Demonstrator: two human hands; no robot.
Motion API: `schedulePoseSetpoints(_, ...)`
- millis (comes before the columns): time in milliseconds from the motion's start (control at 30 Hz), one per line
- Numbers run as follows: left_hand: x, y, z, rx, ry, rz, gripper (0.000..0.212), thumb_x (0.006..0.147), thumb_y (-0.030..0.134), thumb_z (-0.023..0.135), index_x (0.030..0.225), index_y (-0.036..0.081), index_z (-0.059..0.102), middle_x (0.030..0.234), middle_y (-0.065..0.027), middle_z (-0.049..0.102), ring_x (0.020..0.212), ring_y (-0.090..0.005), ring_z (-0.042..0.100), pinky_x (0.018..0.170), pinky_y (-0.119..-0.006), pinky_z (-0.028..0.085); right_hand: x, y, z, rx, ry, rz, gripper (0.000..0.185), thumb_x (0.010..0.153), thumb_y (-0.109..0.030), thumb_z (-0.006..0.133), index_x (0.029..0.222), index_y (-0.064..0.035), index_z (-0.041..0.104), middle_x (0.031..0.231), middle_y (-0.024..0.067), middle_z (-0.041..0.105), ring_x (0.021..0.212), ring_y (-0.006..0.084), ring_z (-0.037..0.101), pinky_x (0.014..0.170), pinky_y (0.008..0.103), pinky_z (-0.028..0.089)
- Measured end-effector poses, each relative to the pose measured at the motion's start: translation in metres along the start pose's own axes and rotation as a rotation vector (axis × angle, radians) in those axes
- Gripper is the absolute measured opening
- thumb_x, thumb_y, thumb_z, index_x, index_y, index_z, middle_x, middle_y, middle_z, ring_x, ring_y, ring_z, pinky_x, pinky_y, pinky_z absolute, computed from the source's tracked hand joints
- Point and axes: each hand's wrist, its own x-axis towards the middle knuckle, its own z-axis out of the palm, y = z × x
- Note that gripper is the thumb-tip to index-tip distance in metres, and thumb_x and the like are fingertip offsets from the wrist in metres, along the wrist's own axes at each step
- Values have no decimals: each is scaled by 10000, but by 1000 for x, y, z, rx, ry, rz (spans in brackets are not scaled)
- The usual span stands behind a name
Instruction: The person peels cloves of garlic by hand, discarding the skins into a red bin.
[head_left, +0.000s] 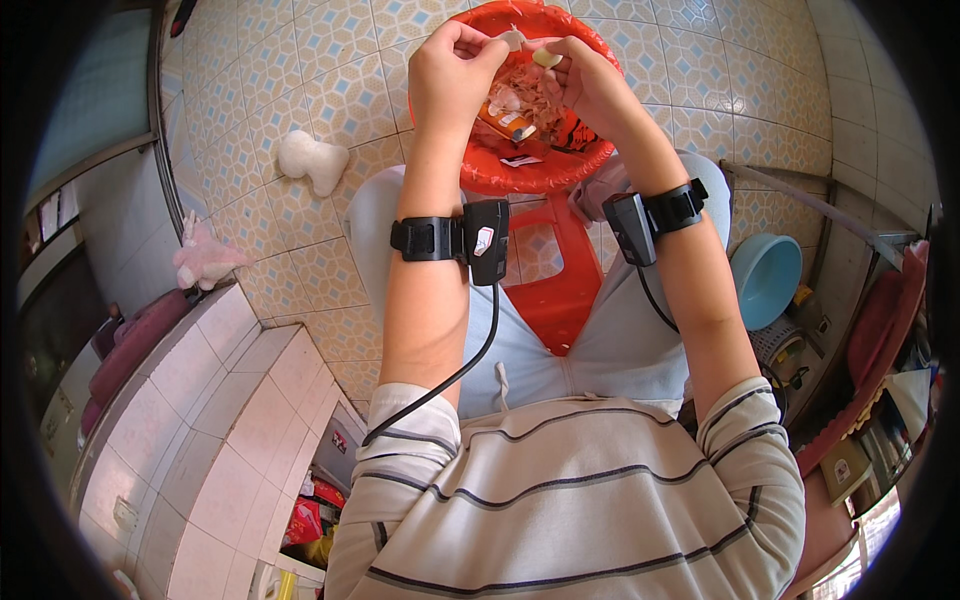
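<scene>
Both hands are raised over a round red bin (495, 176) lined with a red plastic bag. My left hand (457, 75) pinches a pale, thin piece of peel (513, 39) between thumb and fingers. A small whitish-yellow clove, apparently garlic (547, 58), is held in the fingers of my right hand (589, 82), close beside the peel. Below them in the bin lie papery pinkish skins (536, 97), an orange packet (506, 124) and other scraps. Each forearm wears a black strapped device with a cable.
A red plastic stool (555, 307) shows between the knees. White (313, 161) and pink (206, 255) plush things lie to the left, near tiled steps (247, 450). At right are a blue basin (765, 277) and a metal frame (817, 195).
</scene>
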Motion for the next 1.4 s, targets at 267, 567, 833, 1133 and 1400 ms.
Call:
schedulePoseSetpoints(267,-2,-10,-1,269,-75,-141,206,699,218,654,722,18,614,634,-74,617,581,-143,588,577,-257,456,-1,5,5,-108,-79,-161,226,844,-139,527,1010,14,542,970,96,588,895,147,580,781,242,470)
schedulePoseSetpoints(567,-4,-26,7,370,-308,-253,178,732,186,595,756,11,624,694,-92,637,648,-198,613,621,-299,464,-4,2,6,-112,-60,-117,300,846,-71,515,1136,7,514,1022,100,581,927,151,580,820,240,470)
schedulePoseSetpoints(833,-3,-12,3,257,-321,-217,175,731,165,615,812,10,631,706,-89,634,643,-161,608,621,-264,473,-2,3,3,-101,-96,-100,300,857,-37,475,1154,-4,505,1044,104,560,940,143,557,841,245,458)
schedulePoseSetpoints(1133,-7,3,7,29,-280,79,200,744,190,659,849,22,638,722,-66,639,646,-133,603,615,-236,478,3,9,-1,-127,-87,-198,301,857,-12,456,1156,-1,482,1076,106,540,980,157,540,868,265,442)
schedulePoseSetpoints(1400,-7,6,3,19,-256,68,173,766,170,636,875,36,649,741,-83,646,647,-138,613,604,-230,473,2,8,-1,-236,-89,-245,309,858,-54,490,1163,-6,492,1059,93,562,965,136,552,857,256,445)
